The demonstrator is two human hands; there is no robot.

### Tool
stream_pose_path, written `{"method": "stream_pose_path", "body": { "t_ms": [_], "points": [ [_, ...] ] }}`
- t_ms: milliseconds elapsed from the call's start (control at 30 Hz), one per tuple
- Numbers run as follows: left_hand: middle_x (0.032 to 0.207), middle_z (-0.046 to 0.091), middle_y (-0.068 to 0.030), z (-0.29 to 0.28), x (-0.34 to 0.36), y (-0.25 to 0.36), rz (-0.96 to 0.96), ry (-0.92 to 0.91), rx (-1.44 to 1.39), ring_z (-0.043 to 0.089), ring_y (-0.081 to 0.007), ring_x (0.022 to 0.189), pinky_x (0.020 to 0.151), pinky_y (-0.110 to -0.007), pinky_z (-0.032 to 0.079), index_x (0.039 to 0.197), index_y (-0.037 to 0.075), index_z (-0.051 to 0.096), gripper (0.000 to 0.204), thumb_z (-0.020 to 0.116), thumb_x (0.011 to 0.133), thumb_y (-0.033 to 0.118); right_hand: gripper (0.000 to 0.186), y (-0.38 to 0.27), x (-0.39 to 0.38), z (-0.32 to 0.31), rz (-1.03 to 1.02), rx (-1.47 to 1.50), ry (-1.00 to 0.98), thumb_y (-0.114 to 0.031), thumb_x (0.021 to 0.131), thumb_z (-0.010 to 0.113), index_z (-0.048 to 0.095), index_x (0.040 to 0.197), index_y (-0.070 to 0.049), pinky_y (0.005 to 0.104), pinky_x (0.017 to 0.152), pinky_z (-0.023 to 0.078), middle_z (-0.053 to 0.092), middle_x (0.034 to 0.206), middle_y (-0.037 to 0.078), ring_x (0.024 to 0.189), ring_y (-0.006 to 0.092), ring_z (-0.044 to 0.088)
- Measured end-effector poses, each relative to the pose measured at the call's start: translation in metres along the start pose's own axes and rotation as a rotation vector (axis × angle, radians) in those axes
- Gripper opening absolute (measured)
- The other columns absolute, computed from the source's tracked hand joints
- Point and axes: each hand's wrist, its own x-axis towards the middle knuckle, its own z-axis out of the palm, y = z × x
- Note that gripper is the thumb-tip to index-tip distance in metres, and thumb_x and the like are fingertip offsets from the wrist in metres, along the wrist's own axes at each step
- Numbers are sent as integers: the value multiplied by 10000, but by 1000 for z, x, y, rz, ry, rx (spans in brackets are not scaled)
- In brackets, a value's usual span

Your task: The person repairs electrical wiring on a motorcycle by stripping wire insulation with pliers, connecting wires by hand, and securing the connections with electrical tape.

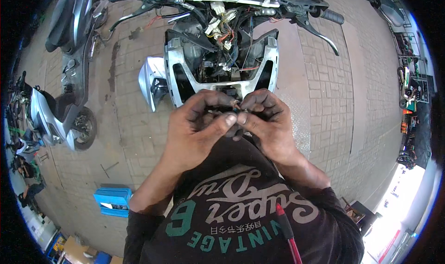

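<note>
Just below the scooter's stripped front (222, 46), your left hand (197, 129) and right hand (266, 122) pinch thin wire ends (237, 107) between closed fingertips. They look light, limp and easily snapped; grip on the insulation.

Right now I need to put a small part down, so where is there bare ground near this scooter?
Bare paving lies right of the stripped scooter front, and more between the loose silver panel and blue box. Crowded: the wiring under the handlebars, where left hand and right hand pinch wires.
</note>
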Motion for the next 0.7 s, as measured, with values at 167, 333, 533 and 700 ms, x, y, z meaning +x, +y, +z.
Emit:
{"method": "stream_pose_path", "body": {
  "t_ms": [167,333,533,700],
  "points": [
    [966,569,-61,4,3,2,16,-30,-102,562,-107,869,705,-227,477,949,-33,598,130,621,848,46,198,-1,-5,6,-94,50,22,60,825,599,498,995,65,260,682,535,628,867,122,791,155,630],
    [905,590,-97,-2,6,-4,244,44,346,607,-188,809,691,-277,481,905,-15,620,120,645,800,40,153,-7,-7,10,-80,-150,56,31,816,627,540,940,52,244,661,521,629,865,97,762,135,617],
    [873,590,-112,1,8,1,328,17,496,607,-224,755,682,-283,469,874,-5,618,116,654,773,40,121,-10,-1,-2,-86,-329,0,1,810,640,568,907,7,218,596,498,611,819,39,696,99,581],
    [890,584,-79,5,7,-5,228,48,218,576,-144,794,698,-250,459,892,-20,602,116,642,822,63,119,0,-3,1,61,347,-36,10,830,604,551,936,-1,241,593,521,595,856,47,737,97,583]
  ]
}}
